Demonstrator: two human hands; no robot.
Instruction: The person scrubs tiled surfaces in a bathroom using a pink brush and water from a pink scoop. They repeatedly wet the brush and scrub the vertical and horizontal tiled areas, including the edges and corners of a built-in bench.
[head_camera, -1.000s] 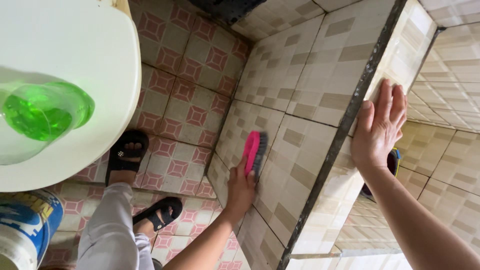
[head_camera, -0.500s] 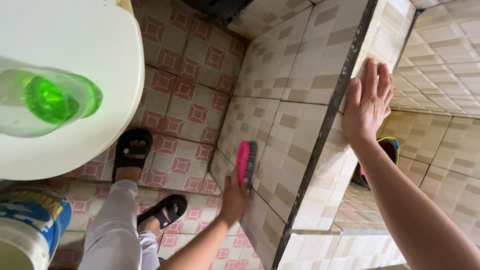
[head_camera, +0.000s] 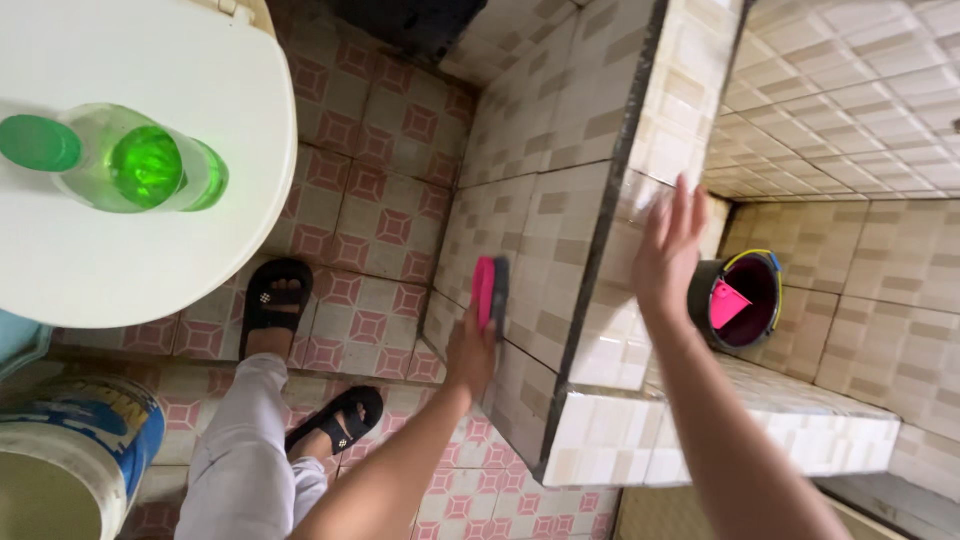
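Observation:
My left hand (head_camera: 470, 355) grips a pink scrub brush (head_camera: 487, 290) and presses its dark bristles against the outer tiled face of a low beige wall (head_camera: 520, 230). My right hand (head_camera: 668, 250) is open with fingers spread, hovering just above or resting on the wall's top ledge (head_camera: 640, 330); contact is unclear. Behind that ledge, down inside a tiled basin, stands a dark bucket (head_camera: 745, 300) with a pink scoop inside it.
A clear bottle of green liquid (head_camera: 140, 165) with a green cap stands on a white toilet lid (head_camera: 130, 250) at upper left. A blue and white bucket (head_camera: 70, 450) sits at lower left. My feet in black sandals (head_camera: 275, 300) stand on pink patterned floor tiles.
The view has tilted, bringing the bucket in the basin into sight. My left hand has moved the brush slightly along the wall face. My right hand has shifted along the ledge towards me.

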